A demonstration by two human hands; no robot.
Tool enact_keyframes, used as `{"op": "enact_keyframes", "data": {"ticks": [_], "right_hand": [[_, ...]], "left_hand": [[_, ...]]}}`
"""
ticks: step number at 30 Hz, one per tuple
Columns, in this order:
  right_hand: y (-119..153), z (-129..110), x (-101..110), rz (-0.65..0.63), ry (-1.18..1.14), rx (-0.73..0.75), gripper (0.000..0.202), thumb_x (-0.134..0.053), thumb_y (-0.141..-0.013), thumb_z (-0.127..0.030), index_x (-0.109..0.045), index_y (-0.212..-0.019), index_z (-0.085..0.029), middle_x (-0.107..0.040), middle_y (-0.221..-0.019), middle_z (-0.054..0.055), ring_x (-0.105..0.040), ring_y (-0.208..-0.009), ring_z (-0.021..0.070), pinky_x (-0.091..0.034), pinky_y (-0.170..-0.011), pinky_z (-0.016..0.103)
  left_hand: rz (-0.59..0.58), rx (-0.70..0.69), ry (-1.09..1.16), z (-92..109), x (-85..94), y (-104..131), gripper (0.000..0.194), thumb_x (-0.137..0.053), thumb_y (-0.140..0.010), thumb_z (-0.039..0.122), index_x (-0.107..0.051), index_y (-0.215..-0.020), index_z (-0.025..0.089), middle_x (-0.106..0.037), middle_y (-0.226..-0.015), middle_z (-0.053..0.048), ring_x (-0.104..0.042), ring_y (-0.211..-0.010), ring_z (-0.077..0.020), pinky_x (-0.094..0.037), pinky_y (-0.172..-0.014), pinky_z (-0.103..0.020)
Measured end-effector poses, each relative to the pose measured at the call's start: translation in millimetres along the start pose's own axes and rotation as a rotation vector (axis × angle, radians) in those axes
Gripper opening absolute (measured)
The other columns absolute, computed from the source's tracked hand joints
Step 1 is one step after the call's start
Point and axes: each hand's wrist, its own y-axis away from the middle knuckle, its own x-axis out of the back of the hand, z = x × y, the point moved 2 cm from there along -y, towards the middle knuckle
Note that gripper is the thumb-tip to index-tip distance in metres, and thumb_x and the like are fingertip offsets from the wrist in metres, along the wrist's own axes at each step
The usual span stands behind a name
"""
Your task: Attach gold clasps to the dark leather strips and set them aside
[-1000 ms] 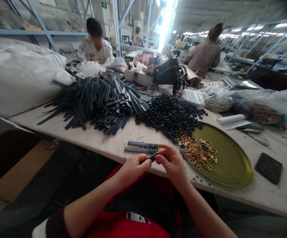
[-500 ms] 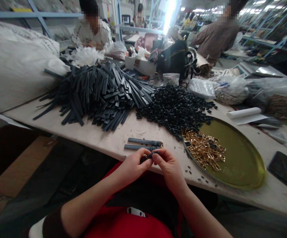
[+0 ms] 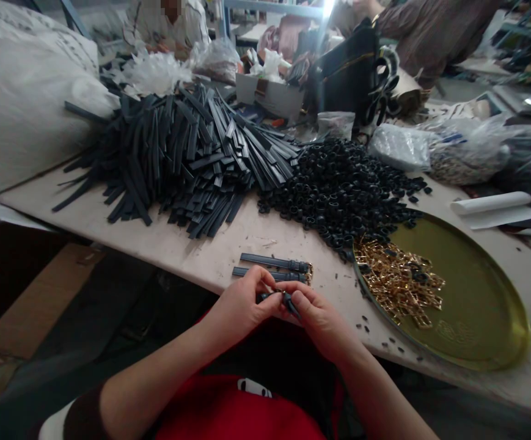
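Observation:
Close together at the table's front edge, my left hand (image 3: 245,300) and my right hand (image 3: 316,313) pinch a dark strap (image 3: 291,305) between thumbs and fingers. A small glint of gold shows on it between the fingertips; most of the strap is hidden. Just beyond my fingers lie two dark straps with gold buckles, an upper strap (image 3: 269,261) and a lower strap (image 3: 265,275) partly behind my left hand. To the right, gold buckles (image 3: 398,284) are heaped on a round olive-gold tray (image 3: 485,311).
A big pile of dark strips (image 3: 178,159) covers the left of the table, beside a heap of small black loops (image 3: 338,189). A white sack (image 3: 27,104) stands far left. Plastic bags (image 3: 400,146) and a black bag (image 3: 345,73) lie behind. Two people are across the table.
My view has tipped downward and moved nearer the table. The strap has turned in my fingers, so a dark end now shows by my right thumb and a gold glint appears.

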Motion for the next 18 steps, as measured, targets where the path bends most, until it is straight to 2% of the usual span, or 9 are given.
{"op": "enact_keyframes", "data": {"ticks": [2,5,9,13,18], "right_hand": [[-2,3,0,-0.005,0.0,-0.008,0.033,-0.066,-0.068,-0.047,-0.061,-0.087,-0.02,-0.061,-0.076,-0.001,-0.053,-0.066,0.0108,-0.042,-0.065,0.024],[-1,7,0,0.061,-0.017,0.045,0.031,-0.072,-0.063,-0.041,-0.053,-0.076,-0.02,-0.053,-0.066,-0.005,-0.047,-0.057,0.008,-0.038,-0.055,0.02],[6,8,-1,0.087,-0.01,0.184,0.034,-0.072,-0.061,-0.039,-0.045,-0.065,-0.019,-0.048,-0.068,-0.005,-0.044,-0.056,0.0072,-0.038,-0.053,0.019],[13,9,2,0.186,0.067,0.277,0.031,-0.064,-0.07,-0.041,-0.043,-0.063,-0.018,-0.045,-0.062,-0.005,-0.04,-0.052,0.0066,-0.036,-0.05,0.019],[28,13,1,0.38,0.363,0.438,0.023,-0.06,-0.074,-0.036,-0.043,-0.075,-0.02,-0.045,-0.064,-0.006,-0.042,-0.053,0.0082,-0.036,-0.051,0.02]], "left_hand": [[0.033,-0.002,-0.127,0,0.2,0,0.02,-0.053,-0.077,0.039,-0.051,-0.083,0.02,-0.061,-0.07,0.002,-0.056,-0.063,-0.0137,-0.038,-0.057,-0.023],[0.031,0.004,-0.228,1,-0.5,2,0.023,-0.053,-0.076,0.042,-0.054,-0.074,0.018,-0.059,-0.064,0.002,-0.052,-0.059,-0.0132,-0.035,-0.053,-0.023],[-0.088,0.004,-0.04,9,-2.1,12,0.024,-0.049,-0.08,0.039,-0.057,-0.08,0.016,-0.061,-0.072,0.001,-0.054,-0.065,-0.0125,-0.038,-0.056,-0.021],[-0.263,-0.015,0.092,19,-3.0,29,0.021,-0.047,-0.081,0.03,-0.058,-0.093,0.016,-0.062,-0.078,0.0,-0.054,-0.066,-0.011,-0.041,-0.059,-0.021],[-0.279,-0.01,0.189,17,-8.4,43,0.032,-0.049,-0.079,0.025,-0.053,-0.11,0.016,-0.064,-0.086,-0.003,-0.057,-0.064,-0.0109,-0.045,-0.061,-0.023]]}}
